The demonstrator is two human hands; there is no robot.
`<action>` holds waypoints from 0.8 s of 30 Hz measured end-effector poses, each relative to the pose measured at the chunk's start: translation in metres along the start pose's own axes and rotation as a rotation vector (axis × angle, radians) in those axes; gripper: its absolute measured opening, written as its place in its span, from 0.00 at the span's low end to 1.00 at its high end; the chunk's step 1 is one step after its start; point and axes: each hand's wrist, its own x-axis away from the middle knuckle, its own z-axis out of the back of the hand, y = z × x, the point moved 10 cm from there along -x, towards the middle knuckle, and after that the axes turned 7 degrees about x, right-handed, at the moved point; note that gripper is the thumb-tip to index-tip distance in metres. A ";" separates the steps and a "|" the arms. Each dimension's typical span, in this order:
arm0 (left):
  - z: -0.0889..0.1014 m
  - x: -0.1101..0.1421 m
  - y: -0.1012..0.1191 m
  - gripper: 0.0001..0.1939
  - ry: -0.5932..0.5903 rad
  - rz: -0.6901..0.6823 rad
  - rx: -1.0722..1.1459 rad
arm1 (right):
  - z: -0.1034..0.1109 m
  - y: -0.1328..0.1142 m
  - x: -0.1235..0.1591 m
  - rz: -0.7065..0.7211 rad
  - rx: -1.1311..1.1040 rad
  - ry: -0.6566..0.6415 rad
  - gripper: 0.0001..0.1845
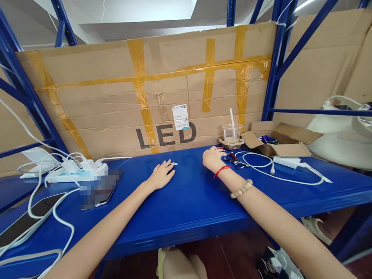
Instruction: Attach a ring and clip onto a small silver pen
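My left hand (pixel 161 175) lies palm down on the blue shelf top (pixel 182 205), its fingers stretched out and spread. A small silvery metal piece (pixel 174 163) shows beside its fingertips; its kind is too small to tell. My right hand (pixel 213 159), with a red string and a beaded bracelet (pixel 242 189) on the wrist, is curled with its fingers bent. What lies in those fingers, if anything, is hidden. Just right of it lies a small cluster of dark and red items (pixel 235 160), perhaps with a key ring, near a white charging cable (pixel 261 166).
A plastic cup with a straw (pixel 233 133) and an open cardboard box (pixel 284 141) of pens stand at the back right. A white power strip (pixel 79 173), cables, a phone (pixel 105 196) and a tablet-like device (pixel 26 220) crowd the left. Taped cardboard (pixel 110 101) closes the back.
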 end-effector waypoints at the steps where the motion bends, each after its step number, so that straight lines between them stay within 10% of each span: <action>1: 0.001 0.000 -0.006 0.29 0.001 0.034 -0.024 | -0.004 0.010 -0.003 -0.074 0.026 -0.071 0.22; 5: 0.007 0.000 -0.028 0.31 0.019 0.156 -0.082 | -0.010 0.028 -0.014 -0.061 0.046 -0.223 0.20; 14: 0.016 0.002 -0.054 0.31 0.111 0.287 -0.129 | 0.011 0.049 -0.026 -0.020 -0.176 0.044 0.17; 21: 0.043 0.011 -0.002 0.26 0.353 0.036 -0.033 | 0.065 0.017 -0.008 0.353 -0.707 0.363 0.16; 24: 0.047 0.017 0.032 0.26 0.378 -0.155 0.062 | 0.058 -0.016 0.009 0.483 -1.204 0.145 0.14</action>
